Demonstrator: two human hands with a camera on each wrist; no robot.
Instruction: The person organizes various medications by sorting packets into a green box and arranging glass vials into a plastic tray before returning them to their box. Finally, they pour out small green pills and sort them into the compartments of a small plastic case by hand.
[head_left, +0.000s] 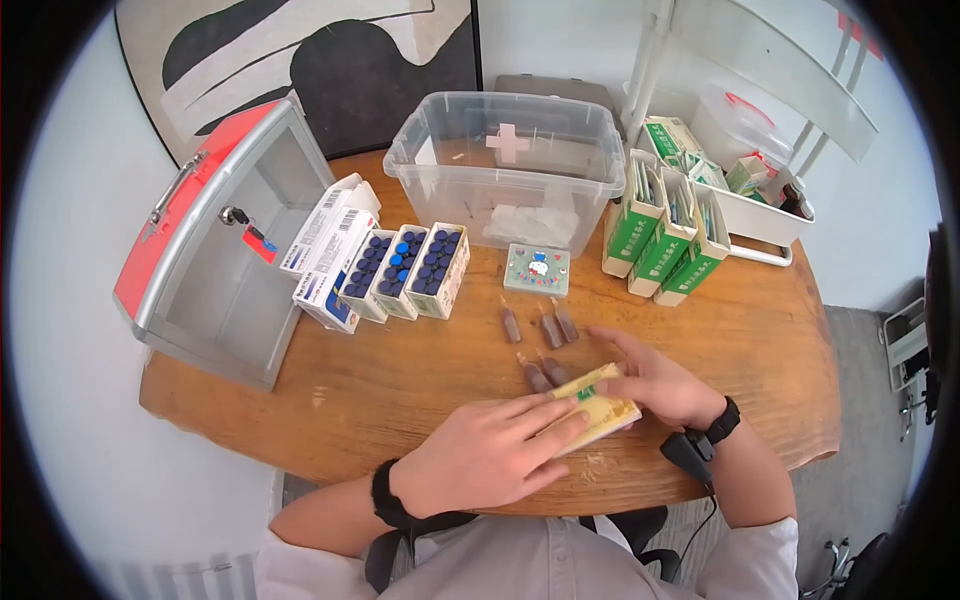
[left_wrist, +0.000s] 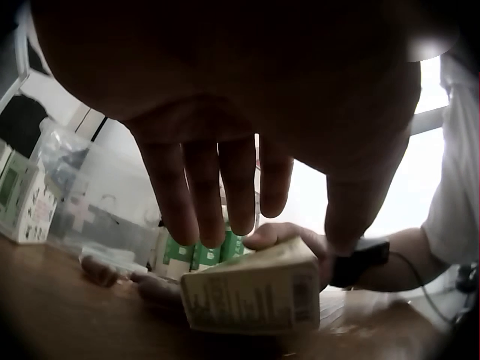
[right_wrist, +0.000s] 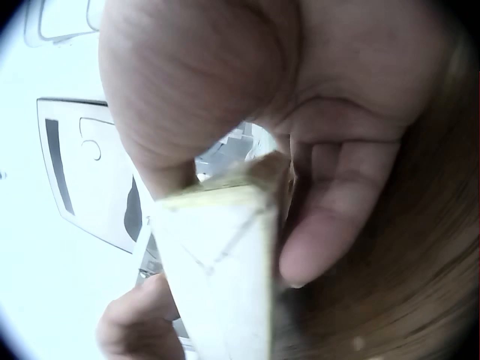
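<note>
A small yellow box (head_left: 600, 412) with green print lies low over the table's front part. The right hand (head_left: 665, 388) grips its right end, thumb on top; in the right wrist view the box (right_wrist: 217, 277) sits between thumb and fingers of that hand (right_wrist: 247, 112). The left hand (head_left: 490, 450) has its fingers stretched over the box's left part. From the left wrist view, the left fingers (left_wrist: 238, 180) hang nearly straight above the box (left_wrist: 251, 296). Several dark reddish-brown ampoules (head_left: 552, 330) lie just behind the box.
Behind stand a clear plastic bin (head_left: 500, 180) and a patterned small case (head_left: 537, 270). Boxes of blue-capped vials (head_left: 400, 270) and a red-lidded cabinet (head_left: 220, 260) are left. Green-white boxes (head_left: 660, 240) and a white tray (head_left: 750, 210) stand right.
</note>
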